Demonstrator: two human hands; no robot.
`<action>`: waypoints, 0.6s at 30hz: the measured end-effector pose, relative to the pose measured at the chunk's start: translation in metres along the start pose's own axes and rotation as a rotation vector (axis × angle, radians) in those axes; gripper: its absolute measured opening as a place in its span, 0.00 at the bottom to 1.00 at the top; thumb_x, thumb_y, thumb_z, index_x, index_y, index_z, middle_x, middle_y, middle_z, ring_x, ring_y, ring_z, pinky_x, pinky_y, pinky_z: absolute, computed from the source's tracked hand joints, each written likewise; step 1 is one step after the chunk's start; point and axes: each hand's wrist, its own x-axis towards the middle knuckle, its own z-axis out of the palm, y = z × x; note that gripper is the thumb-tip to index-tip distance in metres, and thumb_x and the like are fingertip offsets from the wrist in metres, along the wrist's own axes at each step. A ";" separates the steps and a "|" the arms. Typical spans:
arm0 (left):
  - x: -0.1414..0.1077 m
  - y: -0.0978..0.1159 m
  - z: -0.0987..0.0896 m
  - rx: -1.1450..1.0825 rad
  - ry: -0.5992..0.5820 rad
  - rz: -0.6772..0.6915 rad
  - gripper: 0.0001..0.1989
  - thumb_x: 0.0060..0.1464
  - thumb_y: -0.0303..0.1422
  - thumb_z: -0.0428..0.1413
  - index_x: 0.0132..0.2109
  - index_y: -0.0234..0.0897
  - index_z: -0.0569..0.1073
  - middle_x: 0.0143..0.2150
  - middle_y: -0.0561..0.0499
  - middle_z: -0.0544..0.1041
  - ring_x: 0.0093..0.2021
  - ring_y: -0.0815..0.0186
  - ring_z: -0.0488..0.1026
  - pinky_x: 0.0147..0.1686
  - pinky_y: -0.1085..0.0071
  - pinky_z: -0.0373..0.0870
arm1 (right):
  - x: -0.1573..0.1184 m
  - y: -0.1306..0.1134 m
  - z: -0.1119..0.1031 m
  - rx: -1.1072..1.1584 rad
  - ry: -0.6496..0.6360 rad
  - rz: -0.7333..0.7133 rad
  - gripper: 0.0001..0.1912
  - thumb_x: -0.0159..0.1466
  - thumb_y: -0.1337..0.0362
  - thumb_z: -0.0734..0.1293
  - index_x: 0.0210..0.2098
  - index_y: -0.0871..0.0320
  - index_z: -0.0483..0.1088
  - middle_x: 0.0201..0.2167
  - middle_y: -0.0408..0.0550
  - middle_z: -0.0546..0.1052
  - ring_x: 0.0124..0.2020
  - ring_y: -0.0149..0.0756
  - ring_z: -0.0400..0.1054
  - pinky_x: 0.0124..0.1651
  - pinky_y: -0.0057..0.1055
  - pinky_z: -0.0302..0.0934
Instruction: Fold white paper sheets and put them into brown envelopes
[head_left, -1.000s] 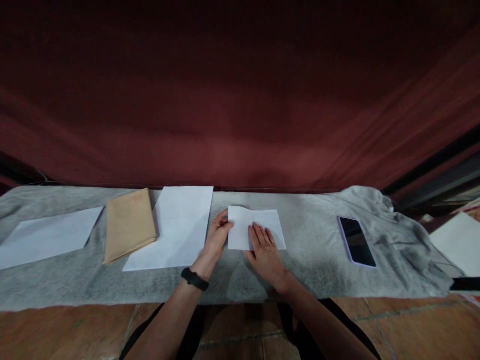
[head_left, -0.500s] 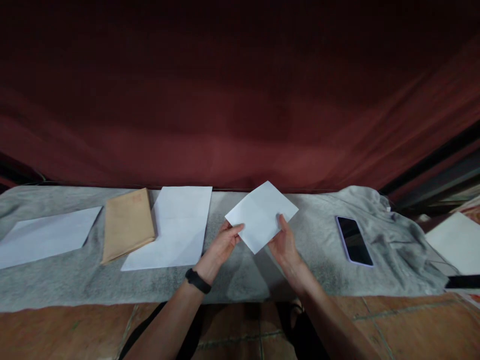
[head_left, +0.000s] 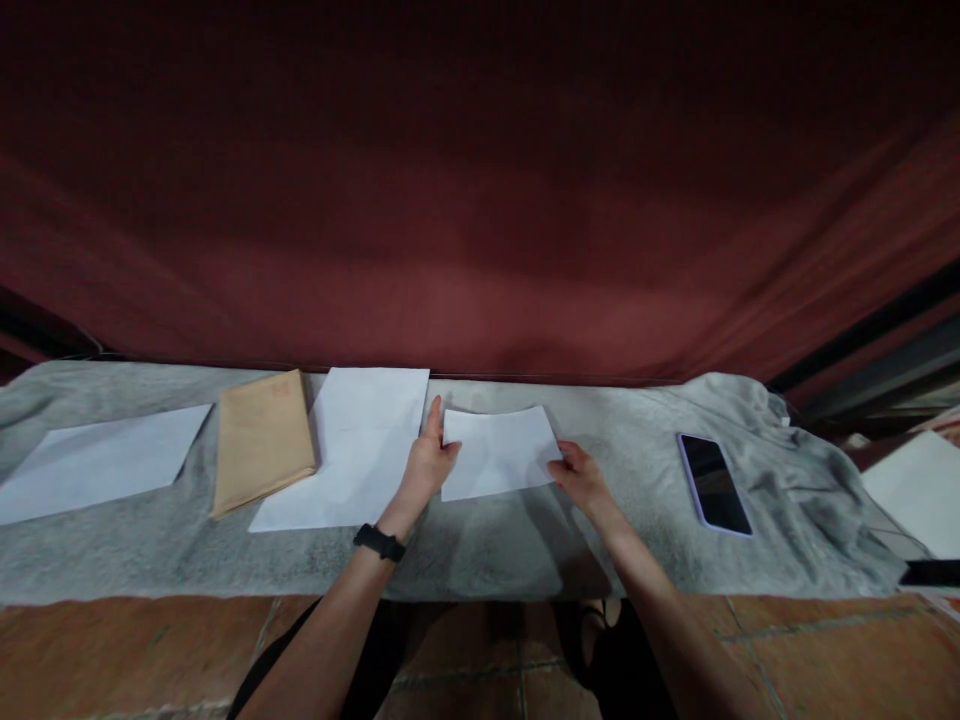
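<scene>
A small white sheet of paper (head_left: 499, 455), perhaps folded, is in front of me over the grey cloth, its top edge slightly curved. My right hand (head_left: 581, 478) pinches its right edge between thumb and fingers. At the left edge is my left hand (head_left: 426, 462), index finger stretched forward and thumb apart from it, the thumb tip touching the paper's border. Left of that hand lies a larger white sheet (head_left: 367, 450). A brown paper envelope (head_left: 262, 440) overlaps this sheet's left side.
Another white sheet (head_left: 97, 460) lies at the far left. To the right rests a phone (head_left: 715, 485) with a dark screen and a purple edge. The grey cloth (head_left: 637, 550) is rumpled at its right end. A dark red curtain (head_left: 480, 250) hangs behind.
The small paper has turned from a diamond-like slant to nearly straight and come lower. My left hand has loosened and extended its index finger; my right hand has shifted along the right edge.
</scene>
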 end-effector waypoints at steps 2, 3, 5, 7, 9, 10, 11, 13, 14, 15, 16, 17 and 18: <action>-0.001 0.004 0.002 0.121 0.006 0.051 0.45 0.43 0.21 0.64 0.69 0.41 0.63 0.42 0.50 0.78 0.45 0.58 0.75 0.49 0.66 0.72 | -0.005 0.003 -0.001 -0.300 0.014 -0.068 0.23 0.59 0.66 0.66 0.54 0.58 0.72 0.29 0.45 0.78 0.31 0.39 0.74 0.37 0.32 0.63; -0.002 0.005 0.004 0.182 0.011 0.088 0.44 0.43 0.20 0.63 0.68 0.41 0.64 0.43 0.49 0.78 0.46 0.58 0.75 0.52 0.65 0.71 | -0.008 0.005 -0.002 -0.418 0.026 -0.099 0.24 0.60 0.67 0.65 0.57 0.58 0.70 0.32 0.47 0.80 0.33 0.41 0.75 0.39 0.33 0.64; -0.004 0.005 0.007 0.245 0.032 0.134 0.42 0.43 0.19 0.62 0.66 0.40 0.67 0.46 0.47 0.77 0.49 0.55 0.74 0.57 0.61 0.69 | -0.013 0.007 0.000 -0.579 0.037 -0.146 0.27 0.62 0.67 0.64 0.61 0.58 0.66 0.35 0.49 0.81 0.36 0.42 0.76 0.41 0.34 0.64; -0.006 0.003 0.010 0.338 0.038 0.176 0.39 0.44 0.19 0.60 0.65 0.40 0.69 0.49 0.45 0.76 0.52 0.53 0.74 0.61 0.58 0.66 | -0.016 0.007 0.002 -0.662 0.032 -0.173 0.28 0.64 0.66 0.63 0.63 0.59 0.64 0.37 0.51 0.81 0.38 0.43 0.77 0.42 0.34 0.65; -0.008 0.001 0.010 0.448 0.019 0.233 0.36 0.47 0.20 0.58 0.65 0.40 0.69 0.54 0.43 0.73 0.55 0.51 0.73 0.63 0.56 0.64 | -0.019 0.006 0.004 -0.710 0.007 -0.177 0.27 0.65 0.67 0.62 0.64 0.59 0.64 0.36 0.51 0.82 0.39 0.44 0.77 0.42 0.34 0.65; -0.008 0.000 0.010 0.493 0.008 0.264 0.35 0.48 0.20 0.57 0.65 0.40 0.69 0.56 0.42 0.72 0.56 0.51 0.72 0.64 0.56 0.64 | -0.020 0.005 0.004 -0.730 -0.006 -0.179 0.26 0.66 0.67 0.61 0.64 0.58 0.65 0.36 0.50 0.82 0.39 0.44 0.78 0.43 0.34 0.65; -0.009 -0.001 0.010 0.532 -0.001 0.293 0.34 0.49 0.20 0.55 0.64 0.40 0.70 0.59 0.42 0.71 0.58 0.51 0.72 0.64 0.55 0.63 | -0.021 0.005 0.003 -0.749 -0.016 -0.185 0.26 0.66 0.67 0.61 0.63 0.58 0.65 0.36 0.50 0.82 0.40 0.44 0.78 0.44 0.35 0.65; -0.010 -0.001 0.009 0.609 -0.003 0.340 0.31 0.51 0.20 0.54 0.62 0.40 0.71 0.62 0.41 0.69 0.61 0.49 0.69 0.66 0.52 0.61 | -0.023 0.003 -0.001 -0.783 -0.021 -0.217 0.25 0.66 0.67 0.61 0.63 0.57 0.66 0.38 0.50 0.82 0.40 0.43 0.77 0.46 0.35 0.65; -0.012 -0.001 0.010 0.653 0.004 0.361 0.29 0.52 0.21 0.53 0.62 0.40 0.72 0.64 0.41 0.68 0.63 0.48 0.67 0.66 0.50 0.60 | -0.023 0.002 -0.003 -0.798 -0.015 -0.236 0.24 0.66 0.67 0.62 0.61 0.56 0.68 0.40 0.50 0.82 0.41 0.43 0.77 0.47 0.35 0.65; -0.014 0.000 0.012 0.698 0.012 0.383 0.28 0.54 0.22 0.53 0.61 0.40 0.72 0.65 0.41 0.67 0.65 0.47 0.65 0.67 0.48 0.58 | -0.024 0.001 -0.005 -0.814 -0.002 -0.254 0.22 0.66 0.66 0.62 0.59 0.56 0.70 0.41 0.51 0.82 0.42 0.43 0.77 0.48 0.36 0.65; -0.017 0.000 0.016 0.739 0.016 0.409 0.26 0.55 0.23 0.53 0.61 0.40 0.72 0.67 0.40 0.66 0.67 0.46 0.62 0.68 0.46 0.56 | -0.023 -0.001 -0.007 -0.829 0.024 -0.269 0.19 0.67 0.66 0.62 0.56 0.56 0.72 0.42 0.52 0.81 0.43 0.44 0.76 0.50 0.37 0.65; -0.021 0.000 0.020 0.772 0.006 0.440 0.25 0.58 0.25 0.52 0.62 0.40 0.72 0.69 0.40 0.64 0.69 0.45 0.59 0.68 0.45 0.54 | -0.022 -0.003 -0.007 -0.842 0.062 -0.285 0.17 0.67 0.65 0.62 0.53 0.57 0.74 0.43 0.54 0.81 0.45 0.46 0.75 0.51 0.39 0.65; -0.027 -0.001 0.027 0.796 -0.018 0.474 0.24 0.60 0.27 0.51 0.63 0.39 0.71 0.71 0.40 0.61 0.71 0.46 0.57 0.69 0.44 0.52 | -0.020 -0.005 -0.006 -0.843 0.106 -0.309 0.16 0.68 0.64 0.61 0.51 0.58 0.75 0.45 0.57 0.80 0.48 0.49 0.74 0.53 0.42 0.64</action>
